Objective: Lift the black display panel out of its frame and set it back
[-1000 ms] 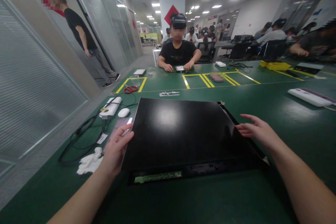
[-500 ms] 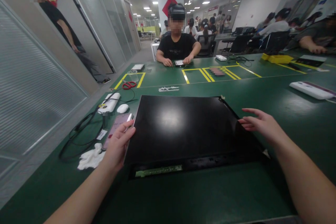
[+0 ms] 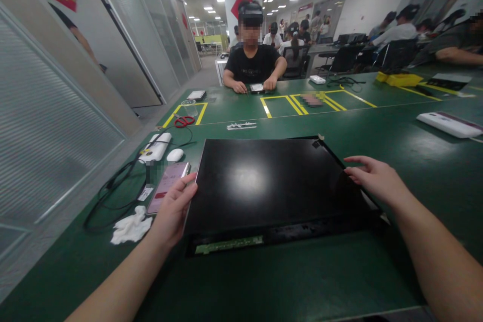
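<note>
Across the middle of the frame, between two bare hands, lies a glossy black rectangular panel (image 3: 260,181), its long axis running left to right from one hand towards the other. A thin black surround (image 3: 329,151) shows past it at the upper right and along the right edge, and a narrow green circuit strip (image 3: 229,245) shows at the lower left, all above the green desk (image 3: 264,287).

The panel lies to the right of the left hand (image 3: 175,206) and to the left of the right hand (image 3: 373,178). The left hand is the nearer: its grip closes on the panel's left edge, thumb uppermost, some fingers hidden. The right hand's grip is looser, thumb and forefinger a little apart at the right edge; whether it has hold of the panel, the surround or neither cannot be told.

Close to the left hand, at the left of the frame, are a phone with a pinkish screen (image 3: 168,188), a crumpled white tissue (image 3: 132,226) and a rounded white mouse-like object (image 3: 175,155).
</note>
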### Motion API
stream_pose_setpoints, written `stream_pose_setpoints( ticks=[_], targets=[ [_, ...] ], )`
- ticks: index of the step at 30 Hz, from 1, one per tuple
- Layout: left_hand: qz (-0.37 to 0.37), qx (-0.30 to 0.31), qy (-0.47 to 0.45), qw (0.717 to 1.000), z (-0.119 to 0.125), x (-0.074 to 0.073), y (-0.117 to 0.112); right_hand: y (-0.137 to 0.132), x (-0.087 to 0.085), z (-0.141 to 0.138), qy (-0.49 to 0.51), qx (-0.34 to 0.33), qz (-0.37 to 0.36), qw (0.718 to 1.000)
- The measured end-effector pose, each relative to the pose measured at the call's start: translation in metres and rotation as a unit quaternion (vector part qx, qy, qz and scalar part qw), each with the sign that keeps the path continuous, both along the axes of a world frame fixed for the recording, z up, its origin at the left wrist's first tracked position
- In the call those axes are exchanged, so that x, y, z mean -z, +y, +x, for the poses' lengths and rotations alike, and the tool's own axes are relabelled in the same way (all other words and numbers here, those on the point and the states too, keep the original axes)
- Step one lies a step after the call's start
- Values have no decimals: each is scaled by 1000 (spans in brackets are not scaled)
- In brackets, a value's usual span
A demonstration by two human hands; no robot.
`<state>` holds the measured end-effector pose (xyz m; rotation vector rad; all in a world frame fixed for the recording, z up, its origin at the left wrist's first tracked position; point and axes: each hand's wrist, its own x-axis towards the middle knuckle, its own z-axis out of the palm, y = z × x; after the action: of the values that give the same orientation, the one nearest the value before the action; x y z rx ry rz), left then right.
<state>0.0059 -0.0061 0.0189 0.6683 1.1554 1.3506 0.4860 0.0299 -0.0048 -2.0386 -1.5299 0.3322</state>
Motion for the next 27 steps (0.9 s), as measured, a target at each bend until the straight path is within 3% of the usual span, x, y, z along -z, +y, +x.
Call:
stream_pose_setpoints(
  ticks=[12,22,27],
  targets=[
    [-10,26,-2,1000,5,1,-1,-5,-19,-15,-45,42,-43,997],
    [11,47,13,999,-2,16,1,-6,-18,-15,-74,51,-48,995],
    [7,43,13,999,0,13,3,-3,-14,-10,-47,58,-44,996]
  ],
)
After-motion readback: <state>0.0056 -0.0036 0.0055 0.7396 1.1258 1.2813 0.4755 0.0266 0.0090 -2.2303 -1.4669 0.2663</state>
